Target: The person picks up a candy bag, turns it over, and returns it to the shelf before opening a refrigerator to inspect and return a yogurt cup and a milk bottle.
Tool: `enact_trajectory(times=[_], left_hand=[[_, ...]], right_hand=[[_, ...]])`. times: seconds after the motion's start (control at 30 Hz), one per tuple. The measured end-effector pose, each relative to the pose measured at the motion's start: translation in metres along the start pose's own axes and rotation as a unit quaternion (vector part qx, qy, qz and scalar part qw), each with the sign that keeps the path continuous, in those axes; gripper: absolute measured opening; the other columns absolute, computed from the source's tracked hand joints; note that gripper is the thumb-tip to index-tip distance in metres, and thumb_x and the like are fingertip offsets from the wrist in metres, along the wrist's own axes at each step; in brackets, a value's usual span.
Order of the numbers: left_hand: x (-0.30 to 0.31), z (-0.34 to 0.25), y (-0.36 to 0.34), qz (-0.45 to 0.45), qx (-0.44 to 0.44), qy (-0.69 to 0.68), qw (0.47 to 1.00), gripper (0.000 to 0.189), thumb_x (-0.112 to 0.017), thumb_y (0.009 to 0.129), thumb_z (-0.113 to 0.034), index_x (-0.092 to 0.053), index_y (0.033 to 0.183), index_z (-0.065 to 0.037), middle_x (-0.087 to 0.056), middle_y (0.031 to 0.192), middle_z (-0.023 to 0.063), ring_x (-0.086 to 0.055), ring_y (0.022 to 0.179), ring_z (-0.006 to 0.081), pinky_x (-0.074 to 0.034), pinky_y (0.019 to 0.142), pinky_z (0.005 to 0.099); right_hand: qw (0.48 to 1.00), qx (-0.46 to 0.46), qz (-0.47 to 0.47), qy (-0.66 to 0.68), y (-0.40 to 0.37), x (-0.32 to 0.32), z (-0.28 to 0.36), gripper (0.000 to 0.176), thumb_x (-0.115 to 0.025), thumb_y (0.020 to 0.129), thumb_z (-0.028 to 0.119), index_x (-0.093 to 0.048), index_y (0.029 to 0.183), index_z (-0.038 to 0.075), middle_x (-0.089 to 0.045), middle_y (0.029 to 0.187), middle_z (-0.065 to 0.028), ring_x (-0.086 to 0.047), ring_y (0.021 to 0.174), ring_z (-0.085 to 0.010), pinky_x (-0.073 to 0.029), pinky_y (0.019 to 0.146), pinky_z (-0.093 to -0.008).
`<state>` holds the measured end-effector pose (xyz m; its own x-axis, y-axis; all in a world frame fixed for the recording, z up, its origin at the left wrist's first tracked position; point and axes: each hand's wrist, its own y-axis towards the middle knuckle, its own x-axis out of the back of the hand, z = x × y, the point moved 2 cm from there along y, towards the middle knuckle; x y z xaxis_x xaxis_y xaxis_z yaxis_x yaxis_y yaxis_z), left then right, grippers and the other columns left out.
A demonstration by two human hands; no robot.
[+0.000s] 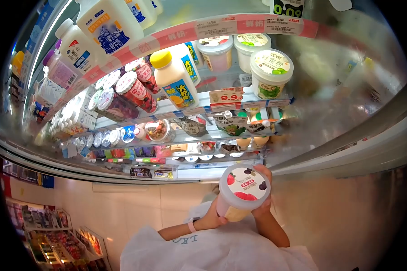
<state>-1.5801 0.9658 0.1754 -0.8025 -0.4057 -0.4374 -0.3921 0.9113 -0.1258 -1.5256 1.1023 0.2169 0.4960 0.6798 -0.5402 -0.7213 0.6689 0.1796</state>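
A yogurt cup with a white lid printed with strawberries and blackberries is held in front of my chest, its lid tilted up toward me. My left hand, with a band on the wrist, grips the cup's lower left side. Around its right side curls my right hand, fingers reaching the lid's far edge. Part of the cup's side is hidden by both hands. On the shelf above stand a similar berry-lidded cup and a green-labelled cup.
An open chilled display case spans the view ahead. A yellow-capped drink bottle and several red cups stand on a shelf, with pouches below. Large milk jugs sit higher. Low racks of goods stand at lower left.
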Motion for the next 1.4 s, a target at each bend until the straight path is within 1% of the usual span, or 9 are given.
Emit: enact_trajectory(times=[0.4,0.77,0.87,0.97,1.07,1.13,1.2,1.23,1.4], left_hand=[[0.013,-0.004,0.0,-0.056,0.011,0.03,0.998,0.109,-0.069,0.06,-0.059,-0.013,0.134,-0.001,-0.031,0.132,0.01,-0.031,0.122,0.0183,-0.027,0.099,0.033],[0.067,-0.001,-0.023,0.073,0.063,-0.051,0.994,0.099,-0.068,0.069,-0.046,-0.008,0.136,-0.005,-0.024,0.136,0.0087,-0.025,0.125,0.0186,-0.023,0.101,0.0349],[0.081,-0.004,-0.028,0.077,0.069,-0.024,0.994,0.098,-0.069,0.07,-0.041,-0.007,0.136,-0.005,-0.024,0.137,0.0084,-0.025,0.126,0.0184,-0.022,0.101,0.0352],[0.093,-0.007,-0.037,0.08,0.065,-0.008,0.995,0.096,-0.069,0.07,-0.038,-0.008,0.136,-0.005,-0.023,0.137,0.0086,-0.025,0.125,0.0177,-0.023,0.101,0.0352],[0.107,-0.011,-0.048,0.054,0.058,-0.017,0.997,0.095,-0.07,0.068,-0.04,-0.013,0.134,-0.004,-0.028,0.134,0.0098,-0.029,0.123,0.018,-0.026,0.1,0.0351],[0.113,-0.012,-0.06,0.029,0.051,-0.021,0.998,0.094,-0.069,0.066,-0.045,-0.018,0.132,-0.003,-0.033,0.131,0.0109,-0.035,0.119,0.0194,-0.028,0.099,0.0354],[0.113,-0.018,-0.061,0.005,0.025,-0.013,1.0,0.093,-0.067,0.064,-0.052,-0.024,0.13,-0.002,-0.039,0.126,0.0121,-0.041,0.115,0.0215,-0.031,0.097,0.0361],[0.111,-0.02,-0.059,-0.004,0.016,-0.014,1.0,0.093,-0.066,0.064,-0.053,-0.024,0.13,-0.003,-0.038,0.127,0.0121,-0.04,0.115,0.0221,-0.031,0.097,0.0365],[0.09,-0.022,-0.061,-0.042,-0.012,-0.051,0.998,0.094,-0.06,0.064,-0.06,-0.025,0.13,-0.004,-0.035,0.129,0.0122,-0.039,0.116,0.025,-0.03,0.098,0.0387]], right_hand=[[0.995,-0.063,0.043,0.062,0.02,-0.001,-0.029,0.092,-0.059,0.063,0.065,-0.027,0.12,0.0,-0.049,0.107,-0.0136,-0.052,0.098,-0.0184,-0.045,0.082,-0.0293],[0.996,-0.08,0.026,0.008,0.014,-0.034,-0.041,0.091,-0.054,0.064,0.068,-0.028,0.119,0.0,-0.048,0.105,-0.0113,-0.052,0.096,-0.0163,-0.045,0.08,-0.0277],[0.999,-0.033,0.019,-0.029,0.012,-0.046,-0.044,0.08,-0.043,0.072,0.066,-0.032,0.117,0.001,-0.049,0.102,-0.0114,-0.052,0.093,-0.0164,-0.045,0.079,-0.0278],[0.991,-0.109,-0.066,0.034,0.007,-0.05,-0.062,0.066,-0.032,0.08,0.059,-0.037,0.113,0.002,-0.05,0.101,-0.0121,-0.052,0.092,-0.0174,-0.044,0.08,-0.0289],[0.993,-0.085,0.001,0.079,0.002,-0.061,-0.068,0.059,-0.029,0.086,0.054,-0.041,0.114,0.003,-0.05,0.105,-0.0092,-0.05,0.098,-0.0162,-0.041,0.085,-0.0293],[0.99,-0.107,-0.003,0.094,-0.004,-0.074,-0.072,0.063,-0.031,0.085,0.056,-0.04,0.117,0.003,-0.05,0.107,-0.0096,-0.05,0.099,-0.0156,-0.041,0.086,-0.0291],[0.991,-0.13,-0.011,0.041,-0.007,-0.085,-0.072,0.073,-0.026,0.081,0.064,-0.036,0.119,0.003,-0.051,0.108,-0.0123,-0.051,0.1,-0.0175,-0.04,0.087,-0.0301],[0.988,-0.146,0.014,0.05,-0.009,-0.088,-0.071,0.081,-0.025,0.078,0.07,-0.032,0.125,0.004,-0.05,0.11,-0.0121,-0.049,0.104,-0.0172,-0.039,0.088,-0.03],[0.985,-0.155,0.023,0.068,-0.022,-0.095,-0.073,0.086,-0.032,0.075,0.073,-0.023,0.132,0.009,-0.048,0.116,-0.0093,-0.047,0.106,-0.0159,-0.038,0.088,-0.0288]])
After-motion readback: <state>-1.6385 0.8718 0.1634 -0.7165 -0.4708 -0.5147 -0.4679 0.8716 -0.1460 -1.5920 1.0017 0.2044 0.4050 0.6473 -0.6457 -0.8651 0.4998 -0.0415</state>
